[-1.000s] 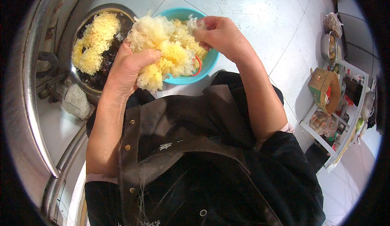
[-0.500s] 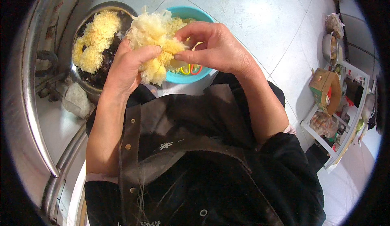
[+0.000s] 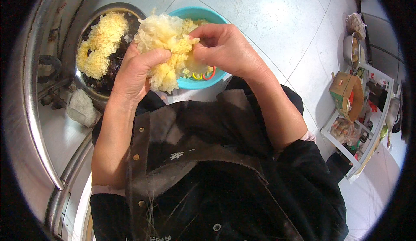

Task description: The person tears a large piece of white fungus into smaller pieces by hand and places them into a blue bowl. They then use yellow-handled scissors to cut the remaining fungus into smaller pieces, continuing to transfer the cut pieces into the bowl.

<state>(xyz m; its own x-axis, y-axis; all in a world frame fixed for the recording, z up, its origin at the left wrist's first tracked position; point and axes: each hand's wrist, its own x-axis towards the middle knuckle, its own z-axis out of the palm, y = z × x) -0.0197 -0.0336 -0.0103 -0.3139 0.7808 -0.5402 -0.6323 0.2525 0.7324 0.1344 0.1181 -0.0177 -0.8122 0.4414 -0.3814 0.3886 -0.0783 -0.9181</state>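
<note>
A frilly clump of pale yellow snow fungus (image 3: 162,31) is held up over the near side of a turquoise basin (image 3: 190,84). My left hand (image 3: 133,74) is closed round its left side, thumb pressed across the front. On the right side, my right hand (image 3: 227,50) pinches a ruffled edge between thumb and fingers. Inside the basin lie small yellow bits in liquid and a yellow-and-red looped thing (image 3: 211,73), perhaps scissor handles; the rest of it is hidden. Left of my hands, a metal bowl (image 3: 138,10) holds dark, wet pieces with a yellow fungus heap (image 3: 108,35) on top.
Curved metal tubing (image 3: 39,132) and a panel run along my left, with a greyish-white lump (image 3: 82,108) by the bowl. Pale floor tiles (image 3: 277,20) spread ahead. At right stand a white rack (image 3: 368,141), a cardboard box (image 3: 346,91) and a metal pot (image 3: 350,50).
My right thumb and fingers have closed in on the clump's right edge and draw a ruffled piece slightly upward. The left hand keeps its hold almost unmoved.
</note>
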